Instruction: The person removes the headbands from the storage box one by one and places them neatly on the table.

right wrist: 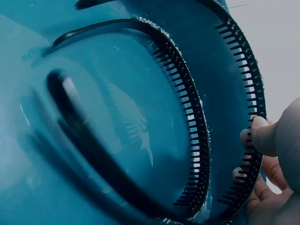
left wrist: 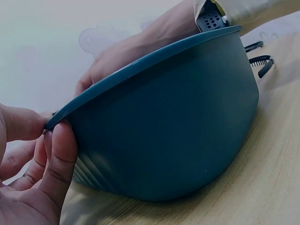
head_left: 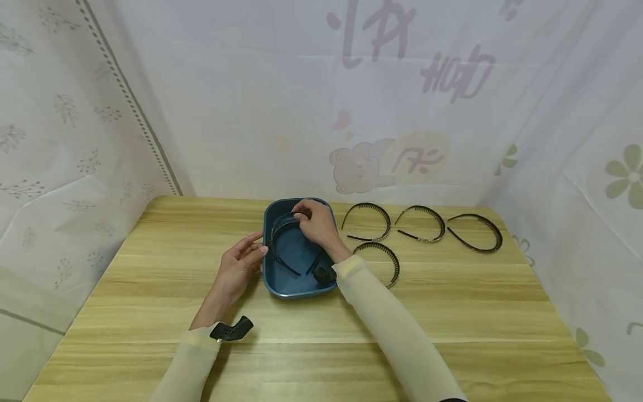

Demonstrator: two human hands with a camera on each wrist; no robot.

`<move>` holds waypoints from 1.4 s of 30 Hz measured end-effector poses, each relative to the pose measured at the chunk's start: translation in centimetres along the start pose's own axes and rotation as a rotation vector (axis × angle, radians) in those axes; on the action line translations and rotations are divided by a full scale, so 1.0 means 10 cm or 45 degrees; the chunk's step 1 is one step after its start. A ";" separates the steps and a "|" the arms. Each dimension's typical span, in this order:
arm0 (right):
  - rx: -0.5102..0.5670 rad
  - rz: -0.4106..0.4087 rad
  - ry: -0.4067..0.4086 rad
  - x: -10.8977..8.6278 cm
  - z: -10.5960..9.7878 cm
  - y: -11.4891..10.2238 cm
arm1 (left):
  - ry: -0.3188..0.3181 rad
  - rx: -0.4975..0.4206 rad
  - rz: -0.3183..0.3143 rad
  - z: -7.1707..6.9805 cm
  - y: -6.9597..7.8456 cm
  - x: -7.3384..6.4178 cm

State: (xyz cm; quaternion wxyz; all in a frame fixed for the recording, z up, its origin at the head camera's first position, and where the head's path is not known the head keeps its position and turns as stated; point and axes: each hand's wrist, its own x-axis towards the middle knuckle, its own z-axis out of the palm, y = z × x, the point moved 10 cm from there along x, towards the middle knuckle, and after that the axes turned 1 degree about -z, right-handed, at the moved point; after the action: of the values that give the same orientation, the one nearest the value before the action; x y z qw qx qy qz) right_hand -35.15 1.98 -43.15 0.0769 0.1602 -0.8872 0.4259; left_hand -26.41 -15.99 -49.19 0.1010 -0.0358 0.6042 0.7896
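A blue plastic basin [head_left: 300, 295] stands at the middle back of the table. My left hand [head_left: 242, 268] is at its left side; in the left wrist view the thumb and fingers pinch the basin's rim [left wrist: 140, 63]. My right hand [head_left: 317, 226] reaches into the basin from the right. There it pinches the toothed arc of a black comb headband [right wrist: 253, 89], as the right wrist view shows. Another black headband [right wrist: 199, 131], with glittery trim along its outer edge, lies beside it inside the basin. Blurred headband ends cross the lower left of that view.
Several more black toothed headbands lie on the wooden table [head_left: 452, 312] to the basin's right: one headband [head_left: 389, 257] close to the right forearm, the others, such as the far headband [head_left: 497, 237], in a row behind. A printed white cloth [head_left: 251, 111] hangs along the back.
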 end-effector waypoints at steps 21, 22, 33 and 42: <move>0.293 0.039 0.271 0.04 -0.25 0.04 | 0.021 0.016 -0.004 0.00 0.03 0.00; 0.299 0.040 0.281 0.05 -0.26 0.04 | 0.021 0.015 -0.004 0.00 0.03 0.00; 0.335 0.037 0.292 0.02 -0.34 0.04 | 0.030 -0.019 -0.001 0.01 0.01 0.02; 0.343 0.079 0.315 -0.03 -0.53 0.06 | 0.026 0.003 0.004 -0.01 0.01 0.01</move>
State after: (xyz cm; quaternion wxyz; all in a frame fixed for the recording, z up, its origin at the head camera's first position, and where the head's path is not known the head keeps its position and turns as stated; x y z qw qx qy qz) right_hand -35.11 6.57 -40.37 0.1500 0.0880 -0.8103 0.5596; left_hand -26.56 -16.04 -49.17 0.0935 -0.0428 0.6064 0.7885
